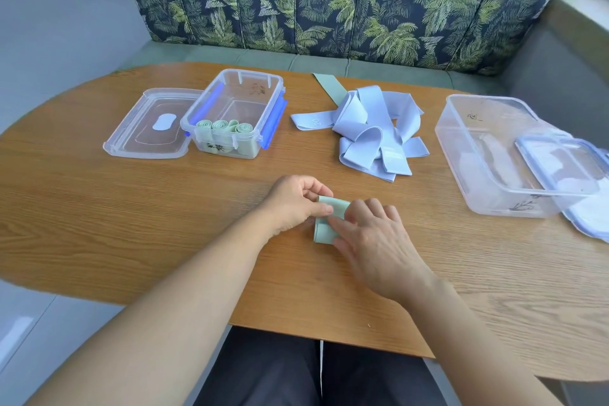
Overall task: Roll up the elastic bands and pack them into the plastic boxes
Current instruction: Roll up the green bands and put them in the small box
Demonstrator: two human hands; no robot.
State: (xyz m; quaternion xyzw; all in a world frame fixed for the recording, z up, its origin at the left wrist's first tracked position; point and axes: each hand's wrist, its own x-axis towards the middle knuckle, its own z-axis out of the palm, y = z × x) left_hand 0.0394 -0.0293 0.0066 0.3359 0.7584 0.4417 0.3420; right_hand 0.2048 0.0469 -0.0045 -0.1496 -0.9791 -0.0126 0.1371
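Left hand (296,204) pinched the green band (324,231) at its left edge; right hand (374,241) gripped its right side, fingers curled over. Blue bands (362,128) lay beyond.

A pale green band (322,233) lies folded over on itself at the near middle of the worktop. Three green rolls (224,127) stand on end in the small clear box (257,75) with blue clasps, far left. Lilac bands (365,132) lie heaped and unrolled at centre. The large clear box (478,181) sits open on the right.
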